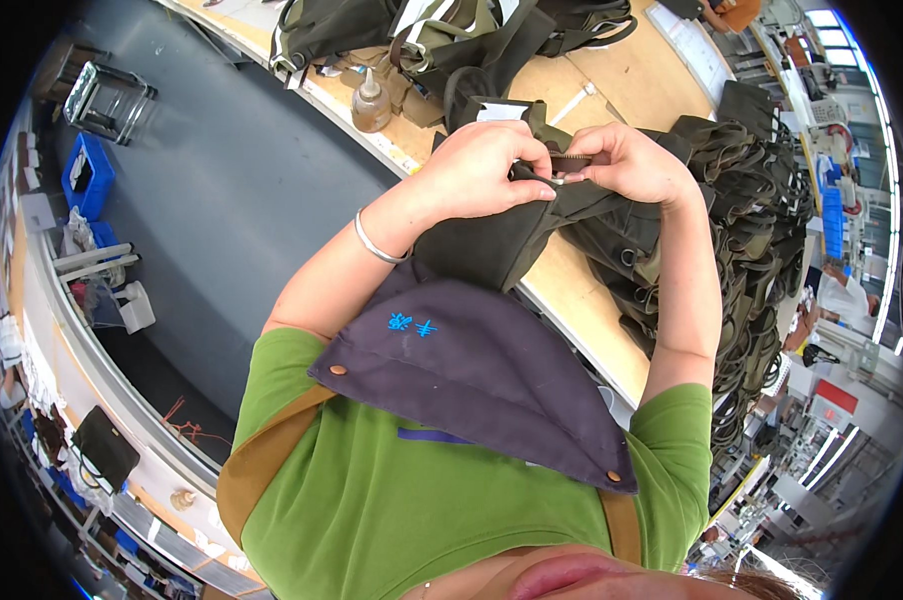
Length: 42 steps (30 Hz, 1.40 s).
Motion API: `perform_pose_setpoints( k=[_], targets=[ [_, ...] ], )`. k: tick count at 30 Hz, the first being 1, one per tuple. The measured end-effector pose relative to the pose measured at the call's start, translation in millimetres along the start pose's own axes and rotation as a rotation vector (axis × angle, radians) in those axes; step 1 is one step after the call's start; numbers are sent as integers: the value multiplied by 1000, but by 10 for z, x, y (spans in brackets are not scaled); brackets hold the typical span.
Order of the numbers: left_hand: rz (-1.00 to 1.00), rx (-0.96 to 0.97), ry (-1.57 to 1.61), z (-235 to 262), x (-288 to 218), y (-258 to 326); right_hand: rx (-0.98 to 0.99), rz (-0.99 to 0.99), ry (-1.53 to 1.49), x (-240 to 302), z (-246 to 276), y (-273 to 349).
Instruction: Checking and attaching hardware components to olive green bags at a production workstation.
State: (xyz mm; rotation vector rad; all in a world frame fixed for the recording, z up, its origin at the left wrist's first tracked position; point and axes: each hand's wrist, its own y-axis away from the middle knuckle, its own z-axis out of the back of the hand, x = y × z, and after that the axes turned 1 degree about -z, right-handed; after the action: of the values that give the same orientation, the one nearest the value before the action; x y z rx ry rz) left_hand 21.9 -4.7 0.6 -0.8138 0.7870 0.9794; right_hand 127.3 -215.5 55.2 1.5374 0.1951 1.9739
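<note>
Now, from the head view, we have both hands pinched nearly closed: the left hand [497,170] grips the edge of a dark fabric piece [482,245], the right hand [632,165] its toothed zipper [572,158]. That zipper runs crosswise between them, nearer our right fingertips, while matte, creased cloth drops toward us across the near edge of the smooth, pale-wood desk [597,330]. Beyond, a rounded, translucent bottle [372,105]!

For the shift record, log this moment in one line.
left hand: pinching dark bag | right hand: pinching same bag | zipper: between hands | squeeze bottle: upright on table
</note>
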Motion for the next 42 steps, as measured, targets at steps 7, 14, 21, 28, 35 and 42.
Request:
perform_pose_setpoints(
  k=[7,14,21,28,35,42],
  targets=[
    [50,-68,4,-13,-50,82,58,32,91,14,22,-38],
    [30,-129,20,-50,-26,130,88,11,53,74,-9,-45],
    [73,-128,36,-52,-17,135,104,21,2,132,-38,-48],
    [117,-128,57,-49,-73,142,115,56,-1,97,-26,-28],
    [103,-157,25,-82,-38,170,95,40,14,127,-65,-45],
    [73,-189,27,-101,-1,179,105,21,18,130,-85,-77]
  ],
)
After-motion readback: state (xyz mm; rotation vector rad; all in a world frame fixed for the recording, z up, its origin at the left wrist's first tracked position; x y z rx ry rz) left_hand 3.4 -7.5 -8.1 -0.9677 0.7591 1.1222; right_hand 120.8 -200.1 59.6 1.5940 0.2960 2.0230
